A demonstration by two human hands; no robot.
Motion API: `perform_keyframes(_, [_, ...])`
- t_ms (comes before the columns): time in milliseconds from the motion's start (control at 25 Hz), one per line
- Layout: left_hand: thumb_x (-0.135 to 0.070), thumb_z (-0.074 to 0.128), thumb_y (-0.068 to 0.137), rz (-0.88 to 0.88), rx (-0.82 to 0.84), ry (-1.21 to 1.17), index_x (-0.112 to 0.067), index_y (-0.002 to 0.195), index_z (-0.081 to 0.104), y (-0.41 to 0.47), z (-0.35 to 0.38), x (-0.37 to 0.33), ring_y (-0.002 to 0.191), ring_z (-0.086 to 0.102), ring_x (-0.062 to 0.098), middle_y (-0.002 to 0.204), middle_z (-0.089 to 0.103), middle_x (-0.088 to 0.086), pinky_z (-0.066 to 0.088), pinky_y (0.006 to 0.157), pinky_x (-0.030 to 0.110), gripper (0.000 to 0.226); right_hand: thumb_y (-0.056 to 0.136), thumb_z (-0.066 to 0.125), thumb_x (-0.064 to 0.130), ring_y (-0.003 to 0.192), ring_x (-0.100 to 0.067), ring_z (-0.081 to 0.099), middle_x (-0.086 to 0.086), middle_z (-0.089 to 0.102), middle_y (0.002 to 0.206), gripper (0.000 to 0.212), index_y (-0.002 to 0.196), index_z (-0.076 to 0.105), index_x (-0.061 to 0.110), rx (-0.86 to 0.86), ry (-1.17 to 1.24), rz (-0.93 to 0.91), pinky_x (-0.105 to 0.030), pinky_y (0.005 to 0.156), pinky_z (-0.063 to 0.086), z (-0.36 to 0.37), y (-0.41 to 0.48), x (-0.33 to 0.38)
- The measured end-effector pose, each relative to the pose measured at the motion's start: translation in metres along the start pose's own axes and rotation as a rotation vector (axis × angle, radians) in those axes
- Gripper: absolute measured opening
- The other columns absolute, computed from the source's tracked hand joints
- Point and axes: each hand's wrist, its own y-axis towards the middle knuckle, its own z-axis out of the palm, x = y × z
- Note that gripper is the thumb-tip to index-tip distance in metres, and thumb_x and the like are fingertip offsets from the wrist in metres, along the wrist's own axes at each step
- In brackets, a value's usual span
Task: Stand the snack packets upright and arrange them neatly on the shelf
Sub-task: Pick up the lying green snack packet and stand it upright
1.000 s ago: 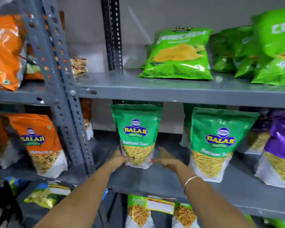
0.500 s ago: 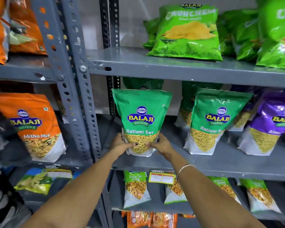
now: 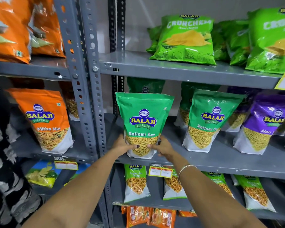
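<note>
Since a second ago the green packet (image 3: 144, 124) has come forward from deeper on the shelf to its front edge, and it now stands upright and square to the camera. Nearest, two bare forearms reach in, a thin bangle (image 3: 185, 171) on the right wrist. The left hand (image 3: 122, 144) and right hand (image 3: 163, 148) clasp the packet's lower corners from either side, fingers curled partly closed around its base, thumbs pressed on the clear window. Its label reads "BALAJI WAFERS" and "Ratlami Sev". It rests on the grey middle shelf (image 3: 220, 160), just right of the perforated upright (image 3: 95, 96). A price tag (image 3: 160, 171) headed "SUPER MARKET" hangs below it. Beside it to the right stands a second Ratlami Sev packet (image 3: 209, 120), then a purple Balaji packet (image 3: 263, 124). Left of the upright stands an orange "Mitha Mix" packet (image 3: 46, 120). Farther up, green "CRUNCHEM" bags (image 3: 186, 40) lean on the top shelf.
</note>
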Motion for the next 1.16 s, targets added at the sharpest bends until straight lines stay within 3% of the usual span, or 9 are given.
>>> perform_keyframes(160, [-0.026,0.073,0.076,-0.214,0.22,0.193,-0.005,0.132,0.032,-0.001,-0.006,-0.002,0.106,0.057,0.026,0.123,0.052,0.012,0.047,0.092,0.034,0.073,0.078,0.071,0.015,0.095,-0.017,0.057,-0.018,0.045,0.143,0.07,0.137,0.034,0.005,0.057,-0.082,0.064,-0.009,0.045,0.038,-0.007,-0.001,-0.002])
perform_keyframes(280, [-0.034,0.054,0.089,-0.505,0.578,0.495,-0.001,0.092,0.047,-0.008,0.003,-0.017,0.078,0.056,0.017,0.079,0.058,0.01,0.05,0.085,0.026,0.034,0.08,0.07,0.023,0.11,-0.021,0.045,-0.017,0.038,0.145,0.076,0.141,0.029,0.0,-0.009,-0.222,0.172,-0.016,0.056,0.033,-0.041,-0.005,-0.011])
perform_keyframes(440, [-0.04,0.039,0.094,-0.441,0.873,0.597,-0.01,0.072,0.046,-0.008,0.06,-0.063,0.063,0.061,0.012,0.043,0.067,0.001,0.048,0.058,0.021,0.038,0.078,0.069,0.033,0.08,-0.02,0.048,-0.014,0.054,0.093,0.037,0.094,0.056,0.002,-0.116,-0.475,0.293,-0.029,0.072,0.035,-0.128,-0.001,-0.038])
perform_keyframes(600, [-0.028,0.056,0.089,-0.063,0.595,0.252,-0.003,0.105,0.051,0.004,0.139,-0.11,0.08,0.061,0.019,0.092,0.062,0.009,0.053,0.068,0.033,0.031,0.069,0.079,0.025,0.121,-0.029,0.05,-0.017,0.047,0.139,0.082,0.135,0.038,-0.002,-0.289,-0.334,0.23,-0.04,0.1,0.044,-0.213,0.019,-0.061])
perform_keyframes(720, [-0.022,0.069,0.08,0.05,0.289,0.056,-0.001,0.144,0.024,0.026,0.189,-0.137,0.131,0.041,0.028,0.145,0.039,0.015,0.045,0.095,0.037,0.082,0.06,0.085,0.025,0.133,-0.025,0.036,-0.017,0.027,0.152,0.116,0.146,0.011,0.001,-0.309,-0.106,0.192,-0.042,0.11,0.036,-0.257,0.044,-0.075])
perform_keyframes(800, [-0.022,0.077,0.07,0.04,0.189,-0.006,0.0,0.143,0.026,0.038,0.21,-0.143,0.132,0.042,0.026,0.148,0.039,0.014,0.039,0.107,0.035,0.092,0.059,0.086,0.02,0.137,-0.024,0.034,-0.012,0.026,0.154,0.116,0.146,0.011,0.003,-0.166,-0.009,0.151,-0.04,0.108,0.04,-0.273,0.052,-0.078])
perform_keyframes(880, [-0.013,0.077,0.071,0.027,0.138,-0.066,0.001,0.132,0.041,0.039,0.224,-0.147,0.113,0.051,0.018,0.136,0.053,0.012,0.042,0.091,0.026,0.073,0.065,0.081,0.015,0.11,-0.014,0.054,-0.006,0.049,0.137,0.087,0.137,0.034,0.002,0.042,-0.008,0.128,-0.018,0.075,0.054,-0.28,0.047,-0.075])
perform_keyframes(960, [-0.004,0.071,0.076,0.023,0.105,-0.083,0.001,0.126,0.048,0.03,0.229,-0.15,0.104,0.052,0.016,0.123,0.058,0.006,0.039,0.082,0.022,0.055,0.078,0.07,0.003,0.081,0.001,0.052,0.003,0.055,0.111,0.053,0.124,0.044,0.006,0.195,0.016,0.09,-0.002,0.046,0.045,-0.279,0.033,-0.064])
perform_keyframes(1160, [-0.007,0.074,0.073,0.014,0.113,-0.047,-0.004,0.125,0.052,-0.002,0.22,-0.145,0.121,0.053,0.027,0.132,0.058,0.01,0.042,0.094,0.029,0.056,0.075,0.07,-0.006,0.1,-0.009,0.054,-0.008,0.054,0.129,0.07,0.136,0.037,0.005,0.214,0.031,-0.024,-0.006,0.057,0.046,-0.274,0.007,-0.062])
